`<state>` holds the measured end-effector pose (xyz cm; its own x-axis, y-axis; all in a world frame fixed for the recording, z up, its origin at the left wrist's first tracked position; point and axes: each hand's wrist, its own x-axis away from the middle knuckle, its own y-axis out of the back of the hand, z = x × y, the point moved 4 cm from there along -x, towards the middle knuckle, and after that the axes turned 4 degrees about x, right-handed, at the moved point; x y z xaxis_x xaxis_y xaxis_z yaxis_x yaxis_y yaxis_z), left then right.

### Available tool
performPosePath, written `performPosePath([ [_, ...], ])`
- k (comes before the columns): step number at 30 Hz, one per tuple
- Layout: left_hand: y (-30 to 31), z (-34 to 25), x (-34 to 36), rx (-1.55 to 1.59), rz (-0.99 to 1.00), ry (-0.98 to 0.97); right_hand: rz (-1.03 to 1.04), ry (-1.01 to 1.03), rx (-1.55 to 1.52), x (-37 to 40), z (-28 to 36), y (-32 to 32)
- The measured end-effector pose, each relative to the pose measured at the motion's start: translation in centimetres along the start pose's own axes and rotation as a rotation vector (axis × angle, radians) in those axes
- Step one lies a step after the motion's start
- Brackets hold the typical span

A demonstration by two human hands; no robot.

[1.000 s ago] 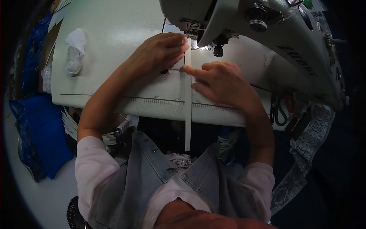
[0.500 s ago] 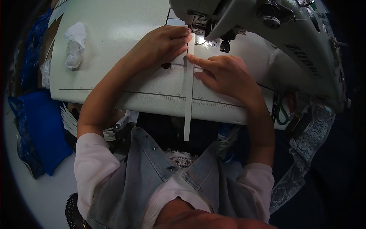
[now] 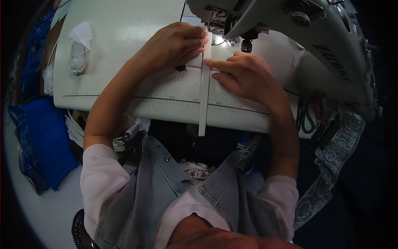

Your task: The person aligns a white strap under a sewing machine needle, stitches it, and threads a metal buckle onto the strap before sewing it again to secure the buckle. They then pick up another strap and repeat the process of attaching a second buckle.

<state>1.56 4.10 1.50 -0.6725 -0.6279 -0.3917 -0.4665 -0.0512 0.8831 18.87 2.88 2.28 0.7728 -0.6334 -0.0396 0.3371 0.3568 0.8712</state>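
A narrow white strip [image 3: 204, 91] runs from the sewing machine's needle area [image 3: 216, 31] down over the table's front edge, its lower end hanging free. My left hand [image 3: 182, 43] is closed at the strip's upper part, fingertips pressed together on its left side just by the presser foot. From the right, my right hand [image 3: 248, 76] lies low on the table, index finger stretched out with its tip touching the strip's edge. The right thumb is apart from that finger and nothing is held there. The needle itself is too dark to make out.
The machine's arm [image 3: 331, 54] overhangs the right side. A crumpled white tissue [image 3: 80, 47] lies at the left of the table [image 3: 112, 25]. Green-handled scissors [image 3: 309, 120] and a lace band [image 3: 340, 141] are at the right edge. A blue bundle [image 3: 47, 141] sits lower left.
The strip has slid forward toward the needle, and its hanging end is now nearer the table edge. Both hands remain near the same spots, the right slightly farther right.
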Motion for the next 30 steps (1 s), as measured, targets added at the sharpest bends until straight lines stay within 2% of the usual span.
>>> performPosePath([
  [4, -0.1, 0.3, 0.0, -0.004, -0.031, -0.006, -0.071, -0.008, 0.022, 0.1, -0.4, 0.1],
  [6, -0.1, 0.1, 0.3, 0.024, 0.019, -0.15, -0.087, 0.009, 0.01, 0.2, -0.3, 0.3],
  [8, 0.0, -0.3, 0.4, 0.058, 0.042, -0.16, 0.121, 0.069, -0.025, 0.3, 0.1, 0.3],
  [9, 0.0, -0.4, 0.5, 0.093, 0.065, -0.168, 0.122, 0.068, -0.027, 0.3, 0.2, 0.2],
  [13, 0.0, -0.2, 0.2, 0.058, 0.034, -0.148, 0.03, 0.057, -0.002, 0.0, -0.3, 0.0],
  [17, 0.0, 0.1, -0.1, 0.007, -0.003, -0.046, -0.06, -0.008, 0.052, -0.2, -0.8, 0.0],
  [21, -0.3, 0.5, 0.0, -0.027, -0.018, 0.012, -0.004, -0.102, 0.096, -0.3, -0.8, 0.3],
  [24, 0.0, 0.7, 0.3, 0.065, 0.002, -0.064, -0.074, 0.013, 0.046, 0.0, -0.8, 0.1],
  [26, 0.2, 0.4, 0.5, 0.09, 0.047, -0.109, 0.077, 0.143, -0.015, 0.0, 0.2, -0.1],
  [30, 0.4, -0.5, 0.5, 0.116, 0.124, -0.184, 0.112, 0.175, -0.099, 0.3, 0.7, -0.7],
])
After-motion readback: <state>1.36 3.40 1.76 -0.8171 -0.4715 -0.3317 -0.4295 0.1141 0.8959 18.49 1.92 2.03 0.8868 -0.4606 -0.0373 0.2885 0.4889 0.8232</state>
